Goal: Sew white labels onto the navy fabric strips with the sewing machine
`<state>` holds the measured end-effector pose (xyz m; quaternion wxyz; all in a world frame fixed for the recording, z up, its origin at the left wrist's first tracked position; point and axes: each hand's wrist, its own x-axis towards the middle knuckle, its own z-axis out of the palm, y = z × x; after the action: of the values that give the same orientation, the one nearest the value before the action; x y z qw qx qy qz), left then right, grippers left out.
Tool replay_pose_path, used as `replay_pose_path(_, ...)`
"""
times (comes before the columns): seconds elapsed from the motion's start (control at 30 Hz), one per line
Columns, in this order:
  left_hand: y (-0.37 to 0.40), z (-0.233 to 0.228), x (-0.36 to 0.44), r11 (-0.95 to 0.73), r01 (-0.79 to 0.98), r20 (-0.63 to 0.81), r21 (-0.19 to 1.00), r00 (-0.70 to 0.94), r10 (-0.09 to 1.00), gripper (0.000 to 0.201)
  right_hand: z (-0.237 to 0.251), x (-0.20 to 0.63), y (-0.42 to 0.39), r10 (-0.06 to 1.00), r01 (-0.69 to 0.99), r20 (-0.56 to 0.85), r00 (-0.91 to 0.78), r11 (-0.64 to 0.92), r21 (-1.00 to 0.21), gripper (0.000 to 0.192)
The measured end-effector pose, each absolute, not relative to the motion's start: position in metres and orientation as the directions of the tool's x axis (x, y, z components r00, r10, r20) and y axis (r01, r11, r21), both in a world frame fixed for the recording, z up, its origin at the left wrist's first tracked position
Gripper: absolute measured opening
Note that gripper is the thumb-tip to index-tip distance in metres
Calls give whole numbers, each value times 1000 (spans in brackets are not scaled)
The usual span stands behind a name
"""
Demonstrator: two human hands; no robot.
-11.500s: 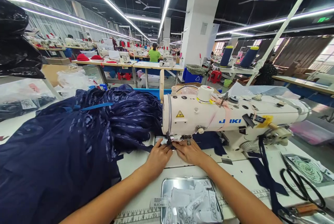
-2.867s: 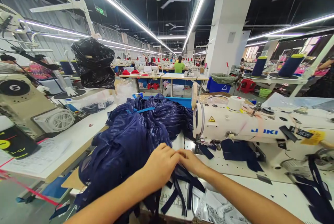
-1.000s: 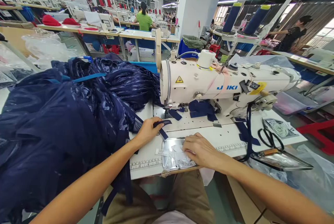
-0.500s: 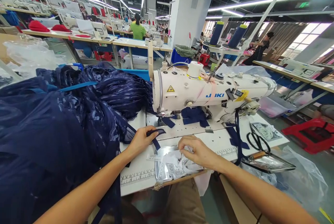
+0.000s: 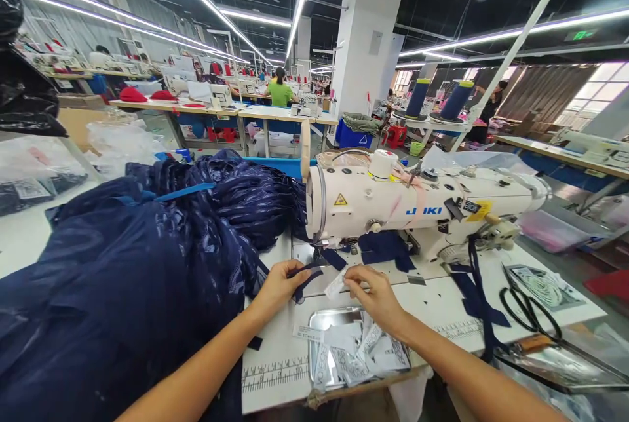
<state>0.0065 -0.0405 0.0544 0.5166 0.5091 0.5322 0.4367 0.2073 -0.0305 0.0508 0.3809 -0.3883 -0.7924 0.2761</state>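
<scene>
My left hand (image 5: 282,287) pinches the end of a navy fabric strip (image 5: 308,278) just in front of the sewing machine's needle area. Between the thumb and fingers of my right hand (image 5: 373,291) is a small white label (image 5: 335,285), held close to the strip but apart from it. Below my hands lies a metal tray (image 5: 314,369) heaped with printed white labels (image 5: 351,353). The white sewing machine (image 5: 363,196) stands right behind both hands, with navy scraps (image 5: 386,248) under its arm. A large navy garment pile (image 5: 122,265) covers the left side.
Black-handled scissors (image 5: 533,317) lie at the right beside a coil of pale cord (image 5: 540,287). Thread cones (image 5: 417,97) stand behind the machine. A ruler strip (image 5: 275,373) runs along the table's front edge. A person in green (image 5: 280,93) sits farther back.
My right hand has lifted a white label out of the tray and brought it up toward the strip. My left hand still holds the strip. The view has tilted up and shifted left.
</scene>
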Motion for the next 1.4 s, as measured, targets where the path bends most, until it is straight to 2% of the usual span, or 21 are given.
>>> replay_pose_path(0.1,-41,54,6,22,135,-22,991,-7,1000,32,51,201,-29,907,268,236,-348,338,-902,16)
replay_pose_path(0.17,-42,54,6,-56,230,68,972,-45,997,30,52,200,-27,921,217,174,-349,260,-941,16)
replay_pose_path(0.23,-44,56,5,-124,384,164,915,-74,984,27,53,202,-22,923,263,169,-345,268,-927,17)
replay_pose_path(0.33,-48,57,5,-190,600,274,777,-51,960,24,55,209,-14,922,513,222,-317,363,-778,15)
replay_pose_path(0.4,-50,56,4,-222,682,314,697,-12,949,23,56,214,-9,927,662,204,-316,369,-653,12)
replay_pose_path(0.5,-51,53,4,-246,755,360,608,14,933,21,54,214,-4,940,766,102,-325,325,-554,10)
replay_pose_path(0.6,-50,51,4,-258,781,385,569,25,923,20,51,210,-4,921,821,55,-385,369,-437,8)
replay_pose_path(0.7,-49,52,5,-251,759,370,601,14,929,19,49,205,-7,885,842,52,-463,457,-287,8)
replay_pose_path(0.77,-49,54,6,-232,723,330,651,6,944,20,47,203,-11,858,828,80,-507,511,-232,6)
replay_pose_path(0.93,-48,56,8,-108,501,141,859,-28,990,24,42,206,-17,723,732,273,-635,676,-87,18)
replay_pose_path(1.0,-47,55,8,-66,382,88,922,-39,995,27,42,209,-16,716,702,345,-607,686,-191,19)
replay_pose_path(1.07,-46,53,8,-35,286,49,958,-40,998,32,45,209,-15,763,623,397,-511,646,-440,15)
replay_pose_path(1.13,-45,52,8,6,204,0,979,-34,999,36,50,207,-17,828,449,379,-414,548,-706,9)
replay_pose_path(1.2,-45,51,8,48,139,-45,989,-23,999,39,56,199,-23,868,253,313,-385,425,-869,6)
replay_pose_path(1.3,-45,54,7,46,100,-46,994,1,999,40,63,180,-34,864,124,255,-434,337,-933,9)
replay_pose_path(1.4,-48,62,5,48,82,-55,995,84,995,39,65,163,-37,844,168,288,-452,398,-902,9)
